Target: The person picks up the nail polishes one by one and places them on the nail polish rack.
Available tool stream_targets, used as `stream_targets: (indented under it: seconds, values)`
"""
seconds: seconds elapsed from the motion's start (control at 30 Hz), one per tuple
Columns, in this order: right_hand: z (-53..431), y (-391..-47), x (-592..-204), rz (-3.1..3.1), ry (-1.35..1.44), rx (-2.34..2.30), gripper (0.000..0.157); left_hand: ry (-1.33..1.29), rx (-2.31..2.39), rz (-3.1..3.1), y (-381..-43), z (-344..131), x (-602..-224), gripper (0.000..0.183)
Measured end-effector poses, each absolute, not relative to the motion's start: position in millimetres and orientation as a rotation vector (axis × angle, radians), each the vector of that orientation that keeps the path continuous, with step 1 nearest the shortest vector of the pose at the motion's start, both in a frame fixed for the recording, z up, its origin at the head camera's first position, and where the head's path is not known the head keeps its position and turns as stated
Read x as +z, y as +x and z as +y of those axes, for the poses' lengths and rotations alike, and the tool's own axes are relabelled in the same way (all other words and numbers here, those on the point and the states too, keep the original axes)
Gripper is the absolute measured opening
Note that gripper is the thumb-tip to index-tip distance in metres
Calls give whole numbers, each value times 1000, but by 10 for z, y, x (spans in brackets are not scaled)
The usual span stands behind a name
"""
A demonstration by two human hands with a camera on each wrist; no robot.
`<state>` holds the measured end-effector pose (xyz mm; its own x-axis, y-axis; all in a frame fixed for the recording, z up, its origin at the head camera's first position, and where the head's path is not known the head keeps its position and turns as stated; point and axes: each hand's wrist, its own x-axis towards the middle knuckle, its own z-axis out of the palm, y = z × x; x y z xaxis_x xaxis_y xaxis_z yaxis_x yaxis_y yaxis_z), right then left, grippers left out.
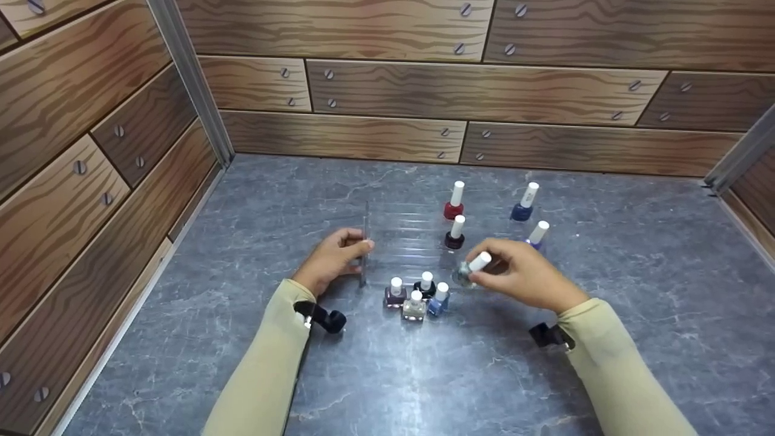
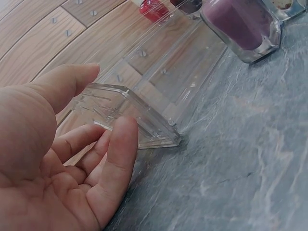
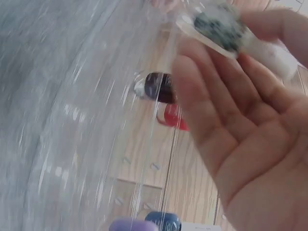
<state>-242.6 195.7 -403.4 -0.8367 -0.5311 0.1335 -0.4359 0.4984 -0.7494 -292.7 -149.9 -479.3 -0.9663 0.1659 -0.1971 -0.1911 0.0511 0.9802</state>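
My left hand (image 1: 336, 257) grips the left end panel of a clear plastic rack (image 1: 412, 245), thumb on one side and fingers on the other. In the left wrist view that clear panel (image 2: 149, 118) stands on the grey surface. My right hand (image 1: 524, 272) pinches a nail polish bottle (image 3: 219, 31) with green-flecked contents and a white cap, tilted near the rack's front right. Toward the rack's right side stand a red nail polish (image 1: 453, 210) and a dark red nail polish (image 1: 455, 240). The rack's right end is hard to make out.
Before the rack cluster a dark purple polish (image 1: 395, 296), a black polish (image 1: 425, 289), a pale glitter polish (image 1: 414, 310) and a blue polish (image 1: 438, 305). Beyond my right hand stand a navy polish (image 1: 521, 212) and a partly hidden purple polish (image 1: 534, 244). Wood-patterned walls (image 1: 387, 91) enclose the table.
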Motion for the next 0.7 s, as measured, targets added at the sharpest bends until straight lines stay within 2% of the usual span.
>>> stream_targets:
  seconds: [0.2,0.4,0.53,0.7]
  values:
    - [1790,-2402,-4022,2660,-643,-1626,19,1,1987,2086,-2928,-1504,-4800,48]
    - [1525,-2401,-4058,2670,-673,-1960,16,-14,1998,2093,-2929,-1514,-4794,48]
    - [1339,-2401,-4010,2677,-689,-2027,17,-27,2005,2091,-2927,-1508,-4801,48]
    - [1128,-2491,-3831,2681,-558,-2034,21,-13,2020,2087,-2938,-1484,-4805,46]
